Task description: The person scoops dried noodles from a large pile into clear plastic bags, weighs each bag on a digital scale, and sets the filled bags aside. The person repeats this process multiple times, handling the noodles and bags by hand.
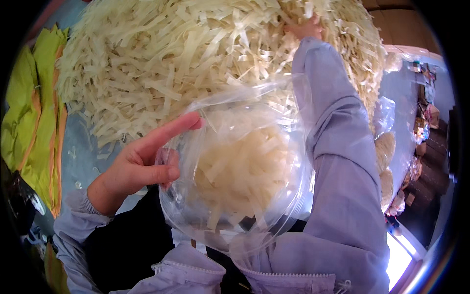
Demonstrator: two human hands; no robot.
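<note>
A big heap of pale yellow, flat ribbon-like strips (161,59) fills the far part of the work surface. In front of my body is a clear plastic bag (306,191), partly filled with a clump of the same strips (245,166). My left hand (147,159) grips the bag's left side between thumb and curled fingers, its index finger stretched along the rim. My right arm passes beside the bag's right side, and my right hand (306,29) rests on the heap at the far right, its visible fingers spread. Some of its fingertips are hidden among the strips.
Yellow-green cloth with orange edging (34,117) lies at the far left. Beyond my right arm are a clear plastic bag (384,115) and filled bags (385,152). Brown boxes (404,29) stand at the back right. Loose strips lie on the bluish surface (81,157).
</note>
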